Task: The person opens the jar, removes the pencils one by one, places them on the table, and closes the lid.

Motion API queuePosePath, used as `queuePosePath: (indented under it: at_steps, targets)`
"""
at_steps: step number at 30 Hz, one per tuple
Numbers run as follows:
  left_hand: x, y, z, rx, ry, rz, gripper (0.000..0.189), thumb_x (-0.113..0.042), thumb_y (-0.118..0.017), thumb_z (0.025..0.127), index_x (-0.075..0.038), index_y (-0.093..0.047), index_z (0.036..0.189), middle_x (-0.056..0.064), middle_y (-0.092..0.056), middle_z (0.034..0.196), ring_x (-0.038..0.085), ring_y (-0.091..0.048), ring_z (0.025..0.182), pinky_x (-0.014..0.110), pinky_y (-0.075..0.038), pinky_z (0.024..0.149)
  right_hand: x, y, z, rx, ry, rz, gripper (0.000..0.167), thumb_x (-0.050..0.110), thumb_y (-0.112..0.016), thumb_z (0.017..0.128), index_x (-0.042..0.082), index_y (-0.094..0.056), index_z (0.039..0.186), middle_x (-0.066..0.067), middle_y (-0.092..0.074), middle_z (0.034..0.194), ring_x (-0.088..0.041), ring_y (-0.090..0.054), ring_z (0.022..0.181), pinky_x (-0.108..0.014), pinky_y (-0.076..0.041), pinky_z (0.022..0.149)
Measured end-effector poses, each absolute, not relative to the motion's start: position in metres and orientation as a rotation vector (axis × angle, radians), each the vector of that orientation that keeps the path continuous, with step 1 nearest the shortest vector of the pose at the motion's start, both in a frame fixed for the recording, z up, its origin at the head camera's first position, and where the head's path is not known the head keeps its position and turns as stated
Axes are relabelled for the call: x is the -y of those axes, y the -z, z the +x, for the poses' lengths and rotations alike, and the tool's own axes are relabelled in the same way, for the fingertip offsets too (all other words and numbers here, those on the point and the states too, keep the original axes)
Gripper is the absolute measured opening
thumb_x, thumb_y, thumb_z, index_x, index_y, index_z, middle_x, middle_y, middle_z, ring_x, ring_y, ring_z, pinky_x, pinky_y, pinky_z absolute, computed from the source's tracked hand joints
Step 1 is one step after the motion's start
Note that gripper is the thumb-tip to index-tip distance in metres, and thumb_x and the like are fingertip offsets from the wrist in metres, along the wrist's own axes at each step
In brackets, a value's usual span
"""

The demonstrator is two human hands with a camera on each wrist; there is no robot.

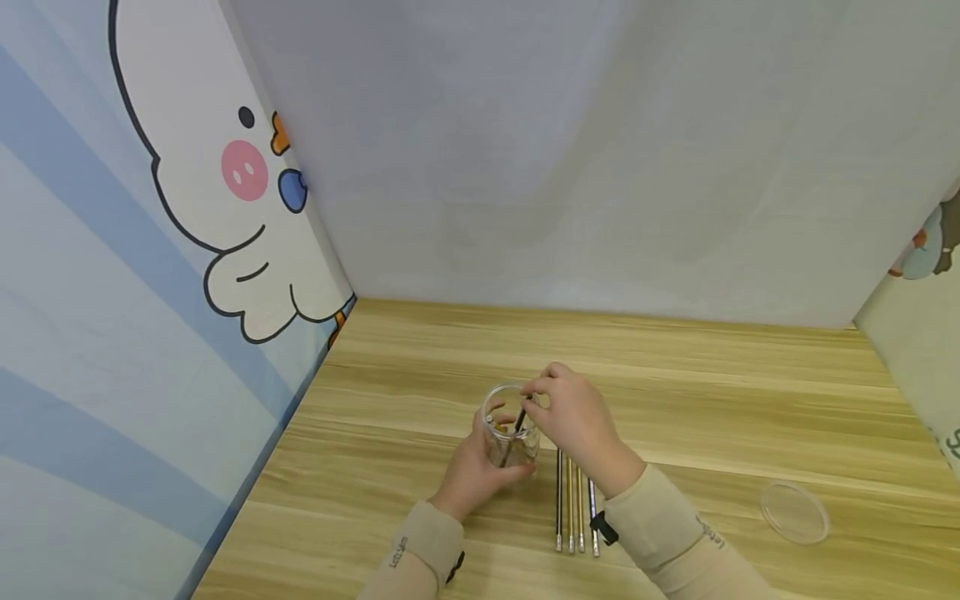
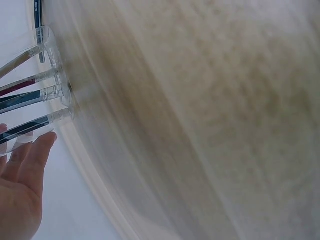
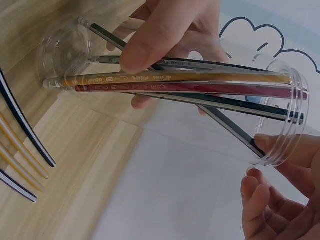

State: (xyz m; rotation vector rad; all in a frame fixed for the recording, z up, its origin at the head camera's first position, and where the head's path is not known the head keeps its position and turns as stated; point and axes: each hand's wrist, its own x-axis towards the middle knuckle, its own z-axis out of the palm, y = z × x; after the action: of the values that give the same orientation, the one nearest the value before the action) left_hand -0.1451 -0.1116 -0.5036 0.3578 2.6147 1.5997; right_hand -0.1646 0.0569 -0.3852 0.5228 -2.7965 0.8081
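My left hand (image 1: 472, 477) grips a clear plastic jar (image 1: 528, 446) around its side. At the jar's mouth my right hand (image 1: 576, 418) pinches the top end of a dark pencil (image 1: 519, 423), which leans inside. Through the jar wall the right wrist view shows a yellow pencil (image 3: 175, 78), a red pencil (image 3: 210, 88) and several dark ones, eraser ends toward the jar's bottom. Only part of the left hand (image 2: 25, 185) appears in the left wrist view.
On the wooden table (image 1: 360, 517), a black pencil (image 1: 558, 508), two yellow pencils (image 1: 575, 517) and a striped dark pencil (image 1: 594, 529) lie side by side below the right hand. A clear round lid (image 1: 795, 512) lies farther right. A pale wall (image 1: 600, 167) stands behind.
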Motion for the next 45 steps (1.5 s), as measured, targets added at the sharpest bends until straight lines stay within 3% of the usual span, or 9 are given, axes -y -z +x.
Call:
queuePosePath:
  at_steps: [9, 15, 22, 33, 37, 42, 45]
  targets:
    - [0.111, 0.503, -0.145, -2.632, -1.587, 0.358, 0.095, -0.035, -0.085, 0.077, -0.02, -0.026, 0.15, 0.001, -0.059, 0.138, 0.027, -0.061, 0.118, 0.053, -0.049, 0.1, -0.058, 0.385, -0.163, 2.739, -0.805, 0.601, 0.008, 0.014, -0.077, 0.085, 0.006, -0.075, 0.088, -0.003, -0.064, 0.089, -0.013, -0.059, 0.07, -0.027, -0.054, 0.063]
    - [0.111, 0.502, -0.145, -2.632, -1.588, 0.358, 0.094, -0.034, -0.085, 0.077, -0.023, -0.027, 0.149, 0.002, -0.059, 0.138, 0.028, -0.061, 0.12, 0.054, -0.048, 0.102, -0.061, 0.385, -0.159, 2.643, -0.895, 0.589, 0.012, 0.018, -0.076, 0.086, 0.007, -0.072, 0.088, -0.002, -0.065, 0.088, -0.009, -0.054, 0.066, -0.021, -0.048, 0.056]
    - [0.112, 0.505, -0.146, -2.604, -1.621, 0.36, 0.095, -0.033, -0.085, 0.077, -0.02, -0.026, 0.15, 0.003, -0.058, 0.139, 0.03, -0.06, 0.121, 0.055, -0.048, 0.103, -0.066, 0.386, -0.155, 2.444, -0.963, 0.613, 0.011, 0.018, -0.075, 0.087, 0.007, -0.072, 0.089, -0.004, -0.074, 0.082, -0.012, -0.065, 0.064, -0.019, -0.051, 0.054]
    - [0.111, 0.504, -0.146, -2.589, -1.621, 0.33, 0.097, -0.032, -0.086, 0.076, -0.02, -0.026, 0.151, 0.004, -0.057, 0.14, 0.03, -0.058, 0.124, 0.058, -0.044, 0.107, -0.079, 0.373, -0.148, 2.028, -1.091, 0.676, 0.015, 0.0, -0.083, 0.072, 0.002, -0.071, 0.081, -0.007, -0.072, 0.07, -0.008, -0.055, 0.051, -0.012, -0.043, 0.046]
    - [0.11, 0.503, -0.145, -2.593, -1.624, 0.331, 0.096, -0.03, -0.087, 0.075, -0.017, -0.027, 0.15, 0.005, -0.057, 0.14, 0.032, -0.055, 0.129, 0.061, -0.039, 0.111, -0.083, 0.367, -0.143, 1.933, -1.207, 0.675, 0.012, 0.007, -0.08, 0.08, 0.001, -0.071, 0.081, -0.009, -0.071, 0.069, -0.008, -0.053, 0.051, -0.013, -0.041, 0.045]
    - [0.11, 0.503, -0.145, -2.577, -1.642, 0.332, 0.095, -0.03, -0.087, 0.075, -0.022, -0.027, 0.148, 0.005, -0.057, 0.14, 0.031, -0.055, 0.129, 0.06, -0.038, 0.111, -0.088, 0.362, -0.137, 1.89, -1.209, 0.65, 0.035, 0.033, -0.07, 0.091, 0.0, -0.07, 0.08, -0.009, -0.071, 0.068, -0.006, -0.054, 0.054, -0.013, -0.043, 0.05]
    - [0.11, 0.503, -0.145, -2.568, -1.651, 0.331, 0.094, -0.029, -0.087, 0.075, -0.025, -0.027, 0.148, 0.003, -0.057, 0.141, 0.029, -0.057, 0.126, 0.058, -0.041, 0.11, -0.091, 0.358, -0.133, 1.858, -1.267, 0.599, 0.021, 0.017, -0.076, 0.087, -0.001, -0.07, 0.08, -0.01, -0.07, 0.067, -0.003, -0.055, 0.057, -0.012, -0.044, 0.053]
